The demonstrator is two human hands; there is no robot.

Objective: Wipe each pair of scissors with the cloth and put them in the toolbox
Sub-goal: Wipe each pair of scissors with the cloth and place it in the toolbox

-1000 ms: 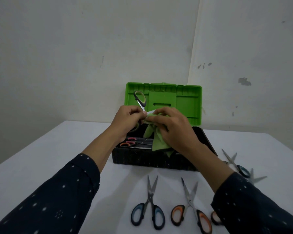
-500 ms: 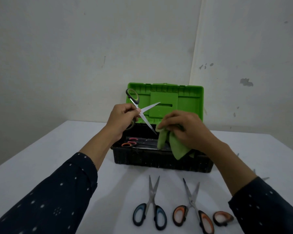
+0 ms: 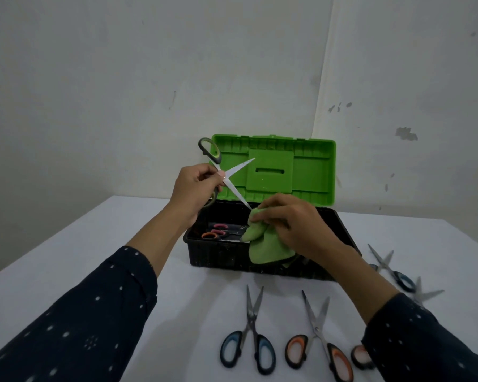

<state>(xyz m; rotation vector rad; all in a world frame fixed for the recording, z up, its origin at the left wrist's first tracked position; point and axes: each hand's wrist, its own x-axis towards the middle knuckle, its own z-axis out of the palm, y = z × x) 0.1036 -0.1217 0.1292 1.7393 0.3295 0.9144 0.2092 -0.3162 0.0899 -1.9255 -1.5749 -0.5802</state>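
From where I sit the job looks partly done. My left grip is closed round the grey-green scissors near the pivot, blades spread wide, held up in front of the open green lid. My right grip bunches the green cloth over the toolbox, and the lower blade tip just meets the cloth; I judge this pair is mid-wipe and not yet ready to stow.

Inside the box I can make out two pairs already laid down, the pink-handled pair and the orange-handled pair in the box; more may be hidden behind the cloth.

Still waiting on the tabletop are the blue pair and the orange pair nearest me, a dark blue pair to the right, and another pair just beyond it; one handle peeks from under my right sleeve, so at least four remain besides the one in hand.
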